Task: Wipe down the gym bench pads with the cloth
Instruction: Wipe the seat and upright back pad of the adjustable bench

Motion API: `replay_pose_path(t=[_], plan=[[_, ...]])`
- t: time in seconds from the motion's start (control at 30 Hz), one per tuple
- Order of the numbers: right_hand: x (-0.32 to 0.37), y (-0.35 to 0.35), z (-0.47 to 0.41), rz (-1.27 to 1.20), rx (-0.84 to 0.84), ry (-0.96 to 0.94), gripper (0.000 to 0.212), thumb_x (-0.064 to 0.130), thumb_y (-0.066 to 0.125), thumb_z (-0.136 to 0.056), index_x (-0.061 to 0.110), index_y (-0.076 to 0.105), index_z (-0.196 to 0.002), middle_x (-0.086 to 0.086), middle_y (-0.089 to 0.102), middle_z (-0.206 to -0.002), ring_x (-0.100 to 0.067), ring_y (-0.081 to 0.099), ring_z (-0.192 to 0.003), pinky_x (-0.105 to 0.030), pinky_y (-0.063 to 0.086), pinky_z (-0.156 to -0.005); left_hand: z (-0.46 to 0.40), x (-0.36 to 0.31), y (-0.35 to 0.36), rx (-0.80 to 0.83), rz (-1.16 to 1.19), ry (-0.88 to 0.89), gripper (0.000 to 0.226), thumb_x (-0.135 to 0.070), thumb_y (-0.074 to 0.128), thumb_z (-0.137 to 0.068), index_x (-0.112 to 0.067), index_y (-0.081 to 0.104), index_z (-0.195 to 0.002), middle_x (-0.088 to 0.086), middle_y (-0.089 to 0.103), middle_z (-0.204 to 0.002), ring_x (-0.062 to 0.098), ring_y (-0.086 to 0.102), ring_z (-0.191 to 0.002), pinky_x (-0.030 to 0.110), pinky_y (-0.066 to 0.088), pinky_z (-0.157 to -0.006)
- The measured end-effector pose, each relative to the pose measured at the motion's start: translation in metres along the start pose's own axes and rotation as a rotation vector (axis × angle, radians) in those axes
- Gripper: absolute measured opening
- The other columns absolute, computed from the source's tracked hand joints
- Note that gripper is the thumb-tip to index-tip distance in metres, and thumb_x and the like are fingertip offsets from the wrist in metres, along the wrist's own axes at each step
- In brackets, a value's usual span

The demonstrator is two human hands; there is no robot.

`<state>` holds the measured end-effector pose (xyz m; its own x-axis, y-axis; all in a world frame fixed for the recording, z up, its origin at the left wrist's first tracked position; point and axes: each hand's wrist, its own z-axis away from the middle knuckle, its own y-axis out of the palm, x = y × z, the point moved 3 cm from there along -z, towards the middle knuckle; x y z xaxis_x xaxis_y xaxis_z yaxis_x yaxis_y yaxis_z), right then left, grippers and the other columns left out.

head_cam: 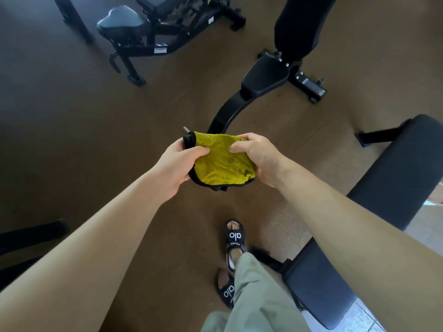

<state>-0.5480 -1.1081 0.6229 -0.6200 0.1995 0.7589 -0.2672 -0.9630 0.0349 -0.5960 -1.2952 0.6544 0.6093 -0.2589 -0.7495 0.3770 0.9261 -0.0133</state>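
Closest in, two feet in black strapped sandals (234,245) stand on the brown floor (72,140), beside a dark flat bench pad (374,212) whose long axis runs from lower right away toward the upper right. Above the floor, both hands hold one yellow cloth (221,161) with a black hem, bunched and stretched roughly side to side between them. The left hand (178,167) grips its left edge, fingers curled round the fabric; the right hand (257,156) pinches the right side, thumb on top. Beyond the cloth stands an incline bench: one seat pad (266,75) and one raised back pad (299,22), pointing away. Farther left is a third bench (143,22). Three benches in all.
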Motion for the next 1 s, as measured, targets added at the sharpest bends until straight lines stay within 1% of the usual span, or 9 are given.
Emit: replay_pose_path(t=[0.13, 0.4, 0.53, 0.63, 0.7, 0.77, 0.87, 0.93, 1.0], plan=[[0.027, -0.005, -0.042, 0.026, -0.022, -0.037, 0.022, 0.010, 0.073, -0.089, 0.020, 0.067, -0.108, -0.008, 0.072, -0.113, -0.028, 0.070, -0.106, -0.048, 0.060, -0.094, -0.038, -0.028, 0.000, -0.002, -0.009, 0.001, 0.030, -0.018, 0.068, -0.097, -0.026, 0.066, -0.126, -0.005, 0.075, -0.118, 0.016, 0.072, -0.110, 0.044, 0.056, -0.101], [0.089, -0.047, -0.131, 0.081, -0.119, -0.166, 0.015, 0.010, 0.071, -0.092, 0.025, 0.068, -0.096, 0.000, 0.067, -0.100, -0.018, 0.063, -0.097, -0.034, 0.053, -0.082, -0.134, -0.103, 0.037, 0.055, -0.016, -0.021, 0.027, -0.018, 0.067, -0.097, -0.023, 0.068, -0.124, -0.004, 0.076, -0.116, 0.016, 0.072, -0.110, 0.040, 0.057, -0.099], [0.116, -0.075, -0.173, 0.084, -0.151, -0.138, 0.013, 0.012, 0.067, -0.096, 0.024, 0.068, -0.103, 0.002, 0.066, -0.100, -0.013, 0.062, -0.095, -0.027, 0.050, -0.074, -0.182, -0.134, 0.066, 0.075, -0.038, -0.031, 0.026, -0.021, 0.067, -0.096, -0.024, 0.069, -0.122, -0.003, 0.077, -0.116, 0.019, 0.072, -0.110, 0.045, 0.056, -0.101], [0.129, -0.097, -0.213, 0.054, -0.186, -0.094, 0.015, 0.019, 0.064, -0.098, 0.023, 0.069, -0.111, 0.001, 0.068, -0.107, -0.018, 0.065, -0.103, -0.032, 0.056, -0.084, -0.226, -0.160, 0.086, 0.074, -0.057, -0.027, 0.023, -0.023, 0.066, -0.096, -0.024, 0.072, -0.117, 0.000, 0.077, -0.113, 0.021, 0.073, -0.108, 0.045, 0.057, -0.100], [0.135, -0.114, -0.241, 0.025, -0.204, -0.069, 0.019, 0.023, 0.062, -0.099, 0.024, 0.068, -0.117, -0.002, 0.070, -0.116, -0.020, 0.067, -0.109, -0.035, 0.057, -0.091, -0.258, -0.175, 0.099, 0.074, -0.062, -0.028, 0.021, -0.021, 0.066, -0.095, -0.021, 0.073, -0.115, 0.003, 0.078, -0.111, 0.022, 0.074, -0.105, 0.043, 0.059, -0.096], [0.141, -0.133, -0.265, -0.001, -0.227, -0.039, 0.024, 0.026, 0.061, -0.100, 0.023, 0.065, -0.123, -0.003, 0.069, -0.122, -0.017, 0.067, -0.104, -0.034, 0.055, -0.089, -0.290, -0.188, 0.113, 0.073, -0.077, -0.035, 0.021, -0.019, 0.066, -0.094, -0.016, 0.074, -0.114, 0.009, 0.078, -0.110, 0.024, 0.075, -0.101, 0.041, 0.062, -0.091], [0.147, -0.166, -0.302, -0.053, -0.272, 0.009, 0.025, 0.028, 0.059, -0.101, 0.024, 0.062, -0.126, -0.004, 0.067, -0.124, -0.016, 0.066, -0.105, -0.038, 0.055, -0.095, -0.335, -0.207, 0.133, 0.083, -0.100, -0.013, 0.025, -0.012, 0.061, -0.094, 0.007, 0.068, -0.109, 0.030, 0.068, -0.096, 0.035, 0.068, -0.080, 0.036, 0.062, -0.072], [0.151, -0.190, -0.329, -0.073, -0.295, 0.028, 0.022, 0.028, 0.056, -0.103, 0.024, 0.062, -0.124, -0.003, 0.066, -0.124, -0.017, 0.066, -0.109, -0.038, 0.055, -0.098, -0.366, -0.219, 0.147, 0.082, -0.127, 0.018, 0.027, -0.008, 0.056, -0.093, 0.018, 0.059, -0.101, 0.027, 0.058, -0.086, 0.037, 0.057, -0.072, 0.033, 0.057, -0.060], [0.153, -0.218, -0.357, -0.088, -0.326, 0.043, 0.017, 0.028, 0.054, -0.105, 0.025, 0.063, -0.119, -0.002, 0.066, -0.121, -0.017, 0.066, -0.109, -0.038, 0.055, -0.099, -0.399, -0.227, 0.161, 0.035, -0.128, 0.018, 0.026, -0.007, 0.054, -0.092, 0.019, 0.058, -0.098, 0.025, 0.058, -0.085, 0.036, 0.056, -0.070, 0.033, 0.056, -0.059]])
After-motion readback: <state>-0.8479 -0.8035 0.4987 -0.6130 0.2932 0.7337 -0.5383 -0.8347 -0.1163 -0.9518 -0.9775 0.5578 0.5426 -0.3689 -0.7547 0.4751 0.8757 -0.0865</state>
